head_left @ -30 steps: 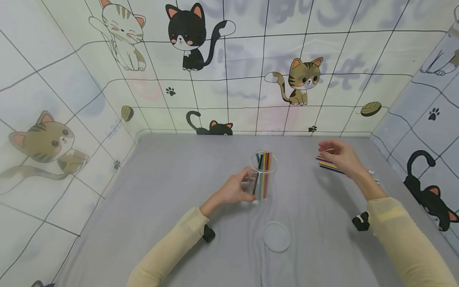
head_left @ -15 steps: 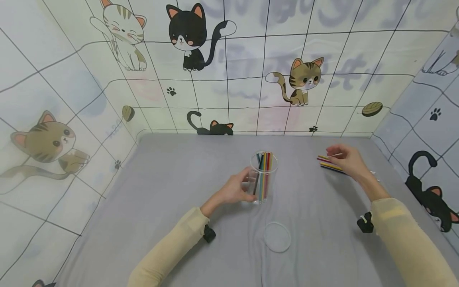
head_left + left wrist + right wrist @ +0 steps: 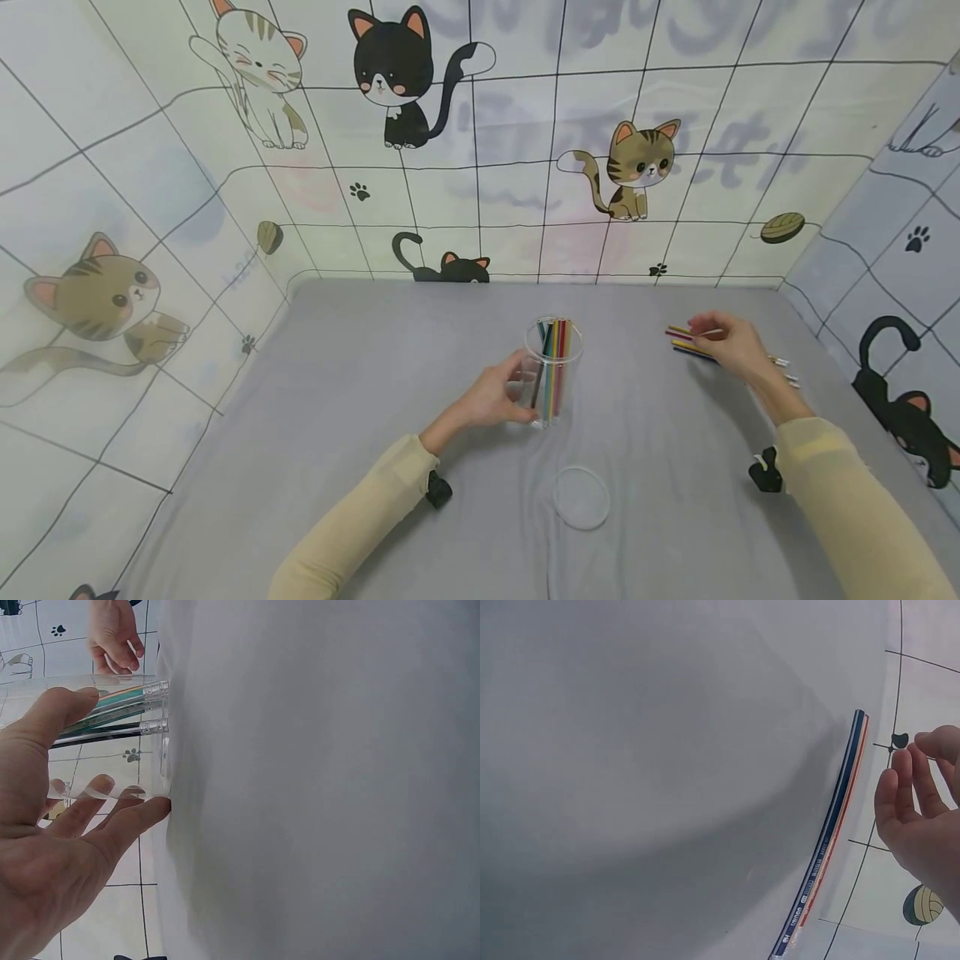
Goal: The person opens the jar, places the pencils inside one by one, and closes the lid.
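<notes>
My left hand (image 3: 491,393) grips a clear plastic cup (image 3: 527,392), thumb on the near side and fingers round the far side. Several slim coloured pencils (image 3: 553,350) stand in the cup, leaning a little; the left wrist view shows their clear or silvery ends at its base. My right hand (image 3: 731,343) hovers over more pencils (image 3: 681,335) lying side by side at the right. In the right wrist view its fingers (image 3: 905,780) are loosely bent, with nothing visible between them; blue and orange pencils (image 3: 831,836) lie below. The hand hides part of that group.
A clear round lid (image 3: 582,497) lies nearer me on the grey cloth-covered table (image 3: 375,358). Cat-patterned cloth walls (image 3: 517,125) enclose the back and sides. A black wrist camera (image 3: 765,471) sits at my right sleeve.
My right hand has shifted slightly right and down over the pencils. A thin pale line at its fingertips half a second ago no longer shows. The left hand and cup stay put.
</notes>
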A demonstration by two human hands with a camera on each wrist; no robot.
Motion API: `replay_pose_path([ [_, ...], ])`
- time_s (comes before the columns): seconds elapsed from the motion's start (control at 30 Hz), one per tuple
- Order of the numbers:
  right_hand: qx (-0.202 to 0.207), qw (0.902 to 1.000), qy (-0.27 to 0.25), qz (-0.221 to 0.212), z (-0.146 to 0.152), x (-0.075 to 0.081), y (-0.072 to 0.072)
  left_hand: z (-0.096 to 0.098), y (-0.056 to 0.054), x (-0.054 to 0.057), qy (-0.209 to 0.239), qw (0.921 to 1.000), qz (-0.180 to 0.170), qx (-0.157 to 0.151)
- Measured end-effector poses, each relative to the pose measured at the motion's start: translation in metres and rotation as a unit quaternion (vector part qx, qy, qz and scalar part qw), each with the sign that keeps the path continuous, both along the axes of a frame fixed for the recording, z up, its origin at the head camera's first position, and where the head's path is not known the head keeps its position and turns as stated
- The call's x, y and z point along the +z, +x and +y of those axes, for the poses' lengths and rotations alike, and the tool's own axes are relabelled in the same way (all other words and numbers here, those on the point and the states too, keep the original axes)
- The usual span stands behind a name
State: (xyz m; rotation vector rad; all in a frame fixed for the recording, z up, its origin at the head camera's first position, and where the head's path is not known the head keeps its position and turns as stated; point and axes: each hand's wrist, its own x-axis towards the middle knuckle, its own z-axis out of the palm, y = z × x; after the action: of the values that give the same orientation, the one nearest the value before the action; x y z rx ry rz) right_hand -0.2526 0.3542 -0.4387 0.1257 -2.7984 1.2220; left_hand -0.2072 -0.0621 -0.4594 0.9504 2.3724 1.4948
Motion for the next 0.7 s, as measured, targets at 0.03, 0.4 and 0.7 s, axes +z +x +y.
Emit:
replay_pose_path([
  [0.03,0.001,1.0,0.0,-0.003,0.001,-0.001,0.0,0.0,0.0,0.0,0.001,1.0,0.0,0.0],
  [0.4,0.005,0.9998,-0.012,0.017,0.003,-0.01,-0.001,0.0,0.0,0.0,-0.004,1.0,0.003,-0.001],
  [0.7,-0.01,0.9994,0.022,0.023,0.0,-0.014,-0.002,0.0,0.0,-0.001,-0.008,0.9999,0.007,0.002],
])
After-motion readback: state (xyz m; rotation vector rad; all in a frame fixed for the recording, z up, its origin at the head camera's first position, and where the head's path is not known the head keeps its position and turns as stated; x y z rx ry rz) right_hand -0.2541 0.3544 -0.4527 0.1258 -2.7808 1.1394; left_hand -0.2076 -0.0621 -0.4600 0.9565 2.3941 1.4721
